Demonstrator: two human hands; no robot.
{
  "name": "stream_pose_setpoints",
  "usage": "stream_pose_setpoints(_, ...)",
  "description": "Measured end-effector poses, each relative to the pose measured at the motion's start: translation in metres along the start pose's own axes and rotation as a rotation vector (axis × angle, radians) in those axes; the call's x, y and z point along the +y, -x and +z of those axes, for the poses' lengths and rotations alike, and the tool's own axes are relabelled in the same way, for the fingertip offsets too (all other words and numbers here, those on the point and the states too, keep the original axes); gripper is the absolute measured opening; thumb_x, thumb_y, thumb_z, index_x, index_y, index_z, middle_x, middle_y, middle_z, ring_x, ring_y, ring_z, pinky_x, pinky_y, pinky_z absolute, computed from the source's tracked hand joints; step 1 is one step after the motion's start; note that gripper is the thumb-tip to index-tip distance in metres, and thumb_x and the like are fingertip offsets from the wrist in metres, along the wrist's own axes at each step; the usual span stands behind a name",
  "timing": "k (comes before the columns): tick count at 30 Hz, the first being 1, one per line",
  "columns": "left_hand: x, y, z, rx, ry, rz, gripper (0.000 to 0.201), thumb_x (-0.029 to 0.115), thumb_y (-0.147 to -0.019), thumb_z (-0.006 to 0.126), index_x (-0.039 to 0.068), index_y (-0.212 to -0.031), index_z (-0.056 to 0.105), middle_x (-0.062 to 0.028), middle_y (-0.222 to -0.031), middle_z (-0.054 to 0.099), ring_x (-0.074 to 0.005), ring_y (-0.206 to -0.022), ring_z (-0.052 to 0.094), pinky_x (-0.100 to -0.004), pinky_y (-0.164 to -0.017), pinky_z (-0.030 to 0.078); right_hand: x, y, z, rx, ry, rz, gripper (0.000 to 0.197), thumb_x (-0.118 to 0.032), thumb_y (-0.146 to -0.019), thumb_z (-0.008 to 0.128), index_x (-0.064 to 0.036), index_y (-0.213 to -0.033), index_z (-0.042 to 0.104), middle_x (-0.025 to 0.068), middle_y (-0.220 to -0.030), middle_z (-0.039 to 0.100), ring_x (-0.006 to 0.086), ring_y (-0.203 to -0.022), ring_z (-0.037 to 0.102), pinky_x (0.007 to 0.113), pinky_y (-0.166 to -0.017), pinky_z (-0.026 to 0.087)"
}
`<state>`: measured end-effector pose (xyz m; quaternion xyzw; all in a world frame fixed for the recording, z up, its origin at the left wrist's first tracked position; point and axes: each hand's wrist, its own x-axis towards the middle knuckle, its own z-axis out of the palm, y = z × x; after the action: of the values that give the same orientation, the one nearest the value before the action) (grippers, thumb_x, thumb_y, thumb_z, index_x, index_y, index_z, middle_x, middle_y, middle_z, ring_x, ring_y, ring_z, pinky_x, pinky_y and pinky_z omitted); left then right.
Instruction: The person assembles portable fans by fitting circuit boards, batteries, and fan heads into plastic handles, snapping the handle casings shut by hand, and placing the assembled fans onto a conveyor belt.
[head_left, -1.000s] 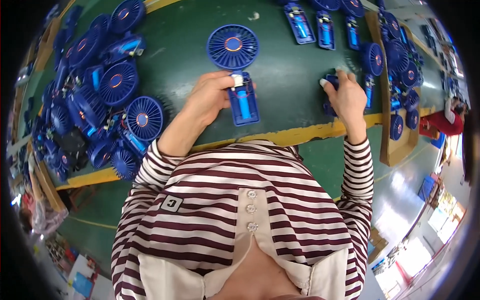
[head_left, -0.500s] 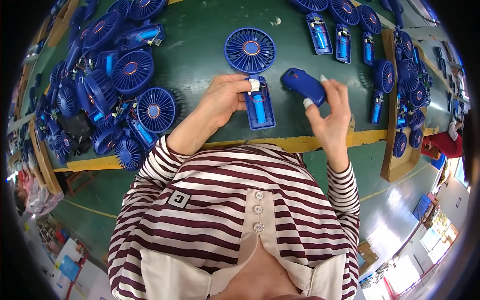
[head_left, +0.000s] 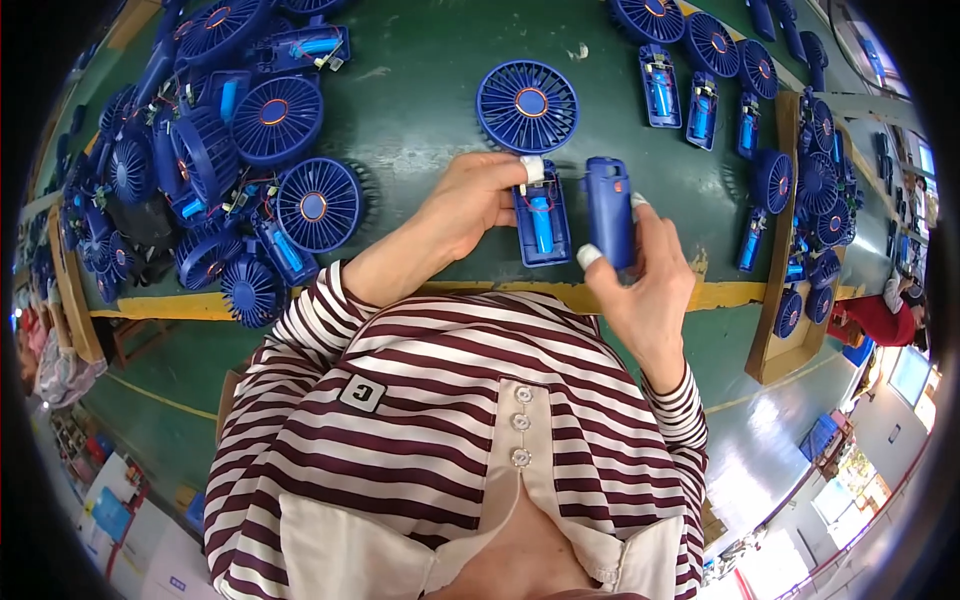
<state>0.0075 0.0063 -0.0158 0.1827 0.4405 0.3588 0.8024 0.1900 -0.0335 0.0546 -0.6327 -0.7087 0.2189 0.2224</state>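
A blue handheld fan [head_left: 528,104] lies on the green table in front of me, its handle pointing toward me. The handle's inside is exposed, showing a light blue battery [head_left: 542,232] and thin red wires. My left hand [head_left: 462,205] grips the upper part of that handle from the left, its wrapped thumb lying over the top end. In my right hand [head_left: 645,275] is a blue handle cover [head_left: 608,212], pinched between wrapped fingertips by its lower part. The cover stands just right of the open handle, roughly parallel to it and apart from it.
Many unfinished blue fans [head_left: 205,170] are heaped at the left. Several more fans with open handles [head_left: 660,88] lie in a row at the far right. A cardboard tray [head_left: 770,340] of fans stands at the right edge. A yellow strip [head_left: 720,295] borders the table's near side.
My right hand has turned the cover from slanting to nearly upright and brought it closer to the open handle. The left hand still holds the fan. The whole view has shifted slightly.
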Motion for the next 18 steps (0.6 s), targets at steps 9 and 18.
stream_pose_setpoints(9,0.004,0.003,0.004,-0.025,0.141,-0.002,0.044,0.039,-0.089,0.039,0.001,-0.108,0.050,-0.0098,-0.100,0.059,-0.0202,-0.088,0.058,-0.0343,-0.077,0.047,-0.019,-0.004,0.019,-0.121,0.061,-0.165,0.055,-0.017,-0.062,0.070,0.0066,-0.107,0.050,0.0151,-0.078,0.053,0.0274,-0.058,0.056,0.034,-0.051,0.047)
stream_pose_setpoints(18,0.005,0.003,0.004,-0.032,0.131,0.007,0.043,0.040,-0.090,0.038,0.002,-0.108,0.049,-0.0098,-0.100,0.058,-0.0197,-0.087,0.058,-0.0348,-0.076,0.047,-0.018,-0.008,0.029,-0.136,0.109,-0.225,0.058,-0.023,-0.059,0.070,0.0077,-0.103,0.049,0.0142,-0.077,0.051,0.0268,-0.054,0.056,0.034,-0.044,0.046)
